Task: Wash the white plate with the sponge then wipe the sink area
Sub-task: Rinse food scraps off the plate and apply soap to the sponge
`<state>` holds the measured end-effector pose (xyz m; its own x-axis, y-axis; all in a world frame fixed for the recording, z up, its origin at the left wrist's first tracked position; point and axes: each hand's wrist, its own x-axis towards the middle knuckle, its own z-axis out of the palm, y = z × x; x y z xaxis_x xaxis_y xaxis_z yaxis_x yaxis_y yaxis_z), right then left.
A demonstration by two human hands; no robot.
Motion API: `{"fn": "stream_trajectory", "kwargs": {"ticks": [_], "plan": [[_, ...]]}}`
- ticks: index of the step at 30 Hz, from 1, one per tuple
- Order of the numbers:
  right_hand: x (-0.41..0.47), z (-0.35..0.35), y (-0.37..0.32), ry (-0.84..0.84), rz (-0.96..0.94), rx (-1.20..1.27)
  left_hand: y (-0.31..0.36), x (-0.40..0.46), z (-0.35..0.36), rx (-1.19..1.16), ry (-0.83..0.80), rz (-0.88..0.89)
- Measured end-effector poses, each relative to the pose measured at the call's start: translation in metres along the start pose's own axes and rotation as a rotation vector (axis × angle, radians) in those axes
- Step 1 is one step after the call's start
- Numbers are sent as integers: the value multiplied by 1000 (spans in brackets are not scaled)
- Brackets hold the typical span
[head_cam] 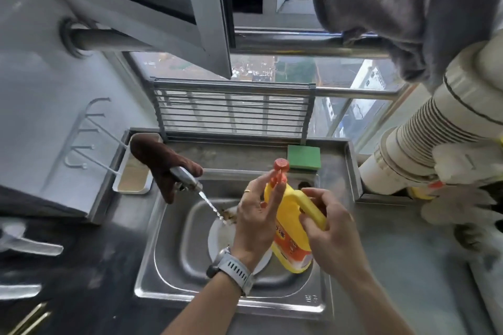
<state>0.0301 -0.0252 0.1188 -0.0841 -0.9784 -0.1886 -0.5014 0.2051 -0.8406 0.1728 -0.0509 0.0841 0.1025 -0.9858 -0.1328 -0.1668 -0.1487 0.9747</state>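
Over the sink (163,275), right grip (330,228) grasps the bottle (292,228) handle, left grip (255,215) released against it, hiding the plate (220,236).

Steel sink (174,261) holding white plate (220,239), sponge (304,157) on ledge

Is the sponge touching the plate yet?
Apart. The head view shows the green sponge on the ledge behind the sink, the white plate down in the basin.

**Colours around the steel sink**

Inside the grey steel sink (168,266) lies a white plate (220,239). Above it, a yellow bottle (292,228) with orange label and orange-red pump. Behind the sink, a green sponge (304,157); at its left, a dark brown cloth (155,158).
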Motion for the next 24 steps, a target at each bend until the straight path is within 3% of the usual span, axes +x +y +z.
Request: {"fn": "stream_trajectory", "kwargs": {"ticks": [9,13,17,24], "plan": [[-17,34,43,-230,91,-37,-51,-37,3,-310,113,-369],[-4,51,41,-376,320,70,-61,-40,8,-449,143,-466],[22,73,33,-341,545,16,-83,-41,15,-541,188,-551],[34,98,41,-343,569,-59,-95,-39,11,-663,245,-657]]}}
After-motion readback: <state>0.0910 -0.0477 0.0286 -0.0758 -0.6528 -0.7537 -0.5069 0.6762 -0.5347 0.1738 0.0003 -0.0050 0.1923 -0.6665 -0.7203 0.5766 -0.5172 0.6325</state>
